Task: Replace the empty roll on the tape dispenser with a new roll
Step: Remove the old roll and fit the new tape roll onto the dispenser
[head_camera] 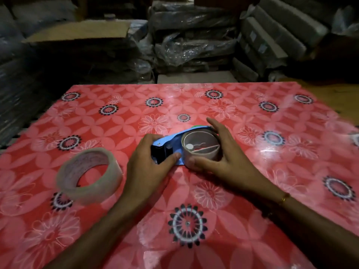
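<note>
A blue tape dispenser [175, 139] lies flat in the middle of the table on a red flowered cloth [252, 133]. An empty cardboard roll core [202, 146] sits on its hub. My left hand [149, 164] grips the black handle end of the dispenser, thumb on the near side. My right hand [219, 158] wraps around the empty core, fingers behind it and thumb in front. A full roll of clear tape [89, 175] lies tilted on the cloth to the left of my left hand, untouched.
Stacks of plastic-wrapped packs [192, 45] and a cardboard box [81, 33] stand beyond the table's far edge. More wrapped stacks [15, 90] line the left side. A bare wooden surface [334, 96] shows at the far right.
</note>
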